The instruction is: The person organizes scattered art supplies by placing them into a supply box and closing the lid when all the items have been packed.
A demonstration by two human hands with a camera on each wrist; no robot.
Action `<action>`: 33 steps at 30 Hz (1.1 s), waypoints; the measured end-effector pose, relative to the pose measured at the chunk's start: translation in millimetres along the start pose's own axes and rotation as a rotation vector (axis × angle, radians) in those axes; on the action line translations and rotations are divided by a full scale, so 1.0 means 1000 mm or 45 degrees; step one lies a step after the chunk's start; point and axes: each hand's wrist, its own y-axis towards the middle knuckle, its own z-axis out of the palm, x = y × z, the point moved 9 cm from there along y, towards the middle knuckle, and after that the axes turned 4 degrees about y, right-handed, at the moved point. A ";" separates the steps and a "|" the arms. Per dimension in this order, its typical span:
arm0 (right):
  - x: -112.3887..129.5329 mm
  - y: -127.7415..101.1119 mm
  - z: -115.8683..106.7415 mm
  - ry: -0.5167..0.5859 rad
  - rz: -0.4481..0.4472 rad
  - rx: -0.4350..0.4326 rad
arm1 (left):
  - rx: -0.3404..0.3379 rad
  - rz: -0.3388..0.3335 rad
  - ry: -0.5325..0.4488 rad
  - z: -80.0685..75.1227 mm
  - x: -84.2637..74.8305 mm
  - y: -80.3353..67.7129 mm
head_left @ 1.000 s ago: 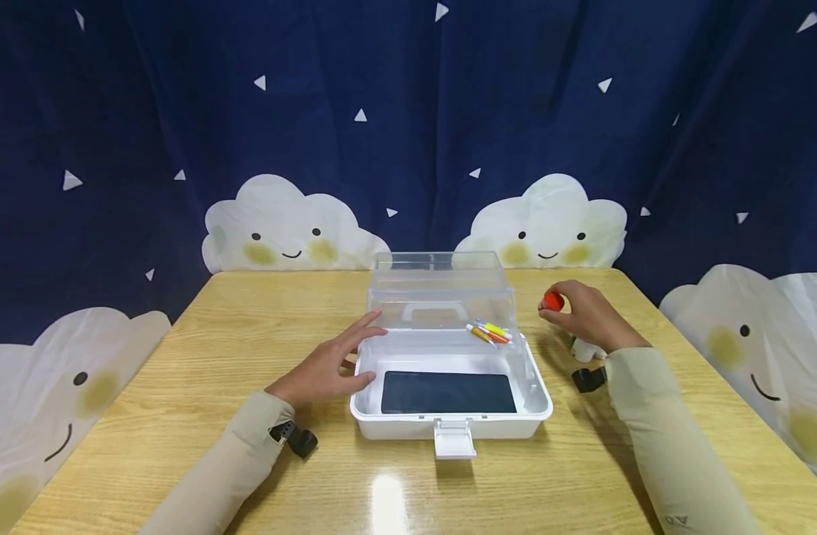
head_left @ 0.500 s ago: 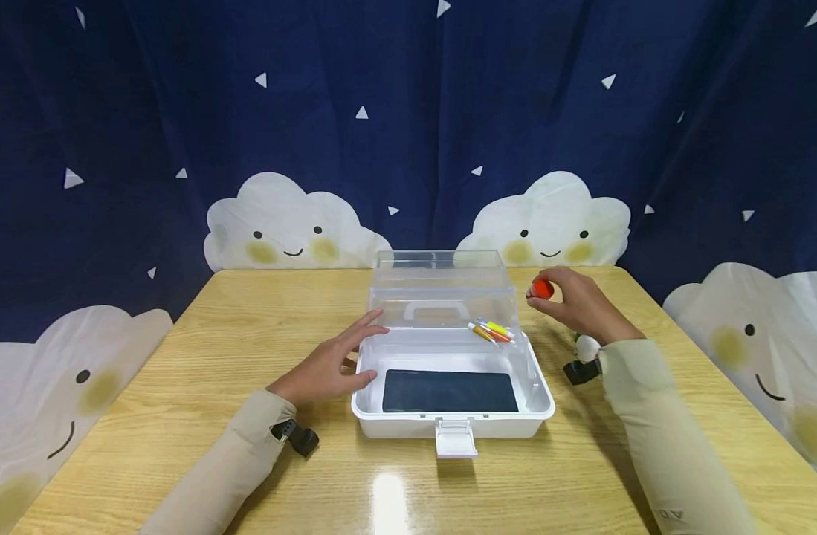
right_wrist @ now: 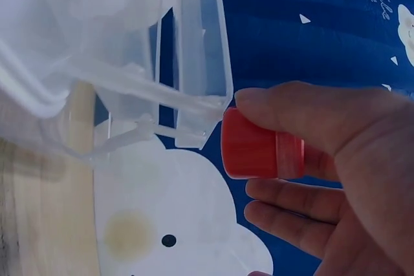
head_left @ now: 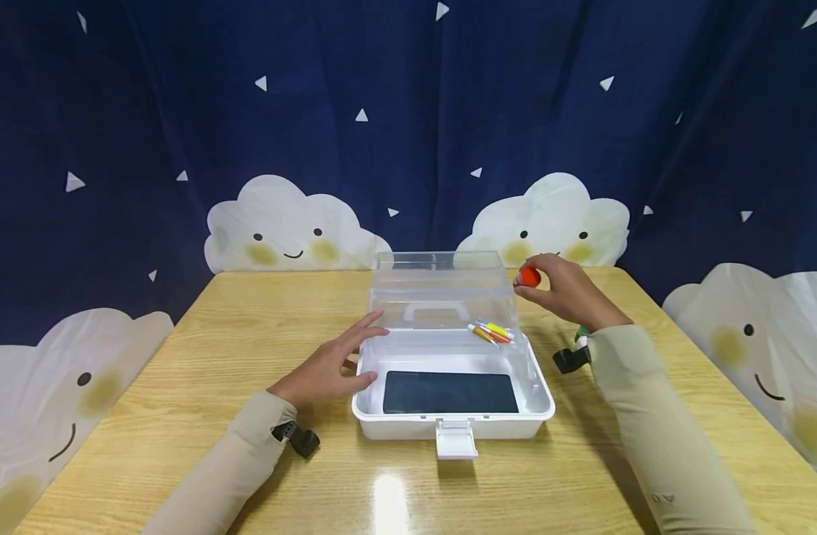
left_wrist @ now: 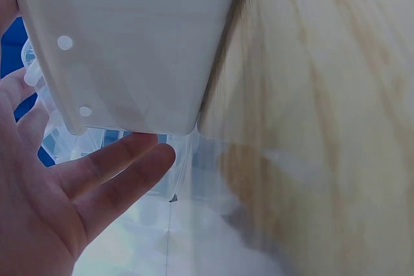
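In the middle of the head view a white plastic box (head_left: 452,416) sits on the wooden table (head_left: 181,416), its clear lid (head_left: 440,293) standing open at the back. The right hand (head_left: 569,293), just right of centre in the frame, pinches a small red cap (head_left: 528,278) between thumb and fingers, holding it in the air just beside the upper right corner of the lid; the right wrist view shows the thumb lying along the top of the cap (right_wrist: 259,153) with the clear lid edge (right_wrist: 204,63) close at its left. The left hand (head_left: 328,364) lies left of the box with fingers straight and spread, holding nothing, its fingertips against the box's left wall; in the left wrist view those fingers (left_wrist: 110,172) rest by the white corner of the box (left_wrist: 129,43). Inside the box, a dark flat pad (head_left: 450,391) covers the floor, and a few coloured markers (head_left: 491,331) lie at its back right. A small green and white thing (head_left: 581,339) on the table, by the right wrist, is too small to make out.
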 end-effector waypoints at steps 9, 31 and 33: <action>0.011 0.014 -0.002 0.003 -0.052 0.019 | -0.009 0.022 -0.029 -0.001 -0.003 0.001; 0.020 0.041 0.016 0.019 -0.021 0.220 | -0.004 0.025 -0.026 -0.001 -0.002 -0.001; 0.018 0.041 0.019 0.018 -0.012 0.238 | -0.005 0.032 -0.025 -0.001 -0.001 -0.001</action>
